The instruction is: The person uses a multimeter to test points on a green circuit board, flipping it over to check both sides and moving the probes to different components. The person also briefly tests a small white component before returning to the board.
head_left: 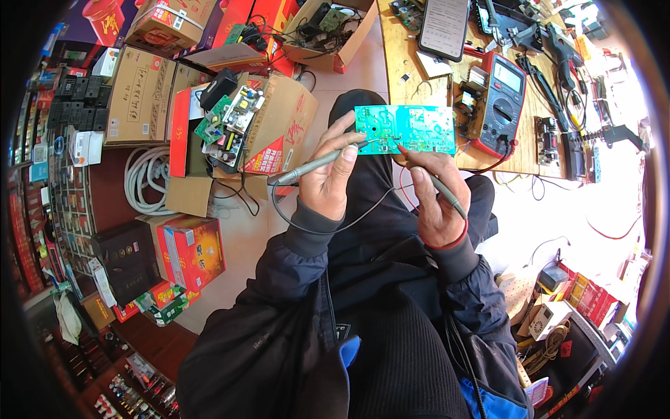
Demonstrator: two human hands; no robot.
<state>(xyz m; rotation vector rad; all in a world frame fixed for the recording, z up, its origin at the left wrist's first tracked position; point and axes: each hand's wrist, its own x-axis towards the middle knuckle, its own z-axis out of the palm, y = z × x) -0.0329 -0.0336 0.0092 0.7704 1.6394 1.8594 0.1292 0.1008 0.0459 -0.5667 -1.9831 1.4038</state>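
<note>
A green circuit board (412,126), solder side up, is over my lap by the table's edge. My left hand (329,183) is closed round a grey test probe (303,170) with a dark lead, and its fingertips touch the board's left edge. In my right hand (438,209) is a second grey test probe (448,194) on a red lead, its fingers at the board's lower edge. Both probe tips point at the lower middle of the board; whether they touch it I cannot tell. A red-and-grey multimeter (504,94) with a lit display lies on the table to the right.
The wooden table (405,80) holds a phone (444,28), tools and loose boards. To the left, an open carton (289,115) has circuit boards (234,119) on top. A coiled white hose (148,178) and a red box (193,251) are near it. Leads loop between my hands.
</note>
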